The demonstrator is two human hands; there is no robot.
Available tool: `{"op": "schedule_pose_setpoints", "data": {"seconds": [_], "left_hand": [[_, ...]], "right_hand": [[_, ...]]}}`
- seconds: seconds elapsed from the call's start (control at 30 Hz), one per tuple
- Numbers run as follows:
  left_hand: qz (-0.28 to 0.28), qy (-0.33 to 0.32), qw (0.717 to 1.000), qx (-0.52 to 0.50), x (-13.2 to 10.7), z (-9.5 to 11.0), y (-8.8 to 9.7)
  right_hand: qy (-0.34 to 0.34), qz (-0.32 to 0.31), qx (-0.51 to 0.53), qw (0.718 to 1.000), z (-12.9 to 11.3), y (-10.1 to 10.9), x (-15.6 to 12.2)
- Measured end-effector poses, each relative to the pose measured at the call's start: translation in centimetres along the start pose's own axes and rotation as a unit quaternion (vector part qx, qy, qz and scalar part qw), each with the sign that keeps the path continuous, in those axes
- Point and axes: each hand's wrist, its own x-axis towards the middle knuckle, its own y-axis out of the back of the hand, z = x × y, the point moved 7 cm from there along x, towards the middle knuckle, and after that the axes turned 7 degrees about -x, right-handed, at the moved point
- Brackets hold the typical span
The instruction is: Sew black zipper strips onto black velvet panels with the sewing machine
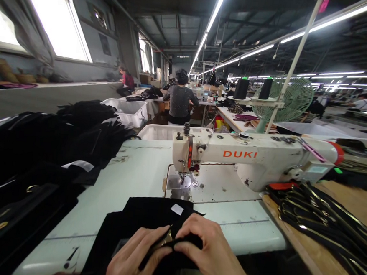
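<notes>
A black fabric piece (134,213) with a small white label (177,209) lies over the front edge of the sewing table. My left hand (139,251) pinches a folded black edge of fabric, thumb below and fingers above. Close beside it, my right hand (203,243) pinches the same black edge between thumb and fingers. A small gold-coloured metal part (167,238) shows between the two hands; its exact kind is partly hidden by my fingers. The white sewing machine (214,152) stands just beyond the fabric, its needle area apart from my hands.
Black fabric pieces (44,144) are heaped on the left. Black strips with gold zipper teeth (319,218) lie on a wooden board (355,199) at right. White bins (158,131) stand behind the table. Farther off, a person (180,99) sits facing away, and a green fan (286,98) stands right.
</notes>
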Motion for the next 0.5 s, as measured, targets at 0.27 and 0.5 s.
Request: {"op": "schedule_pose_setpoints", "data": {"seconds": [0.27, 0.5], "left_hand": [[-0.014, 0.046, 0.999, -0.023, 0.4, 0.0, 0.4], [0.038, 0.025, 0.998, -0.035, 0.5, 1.0, 1.6]], "right_hand": [[0.051, 0.034, 0.061, 0.996, -0.8, -0.5, -0.4], [0.06, 0.112, -0.002, 0.992, -1.5, 1.2, -1.2]]}}
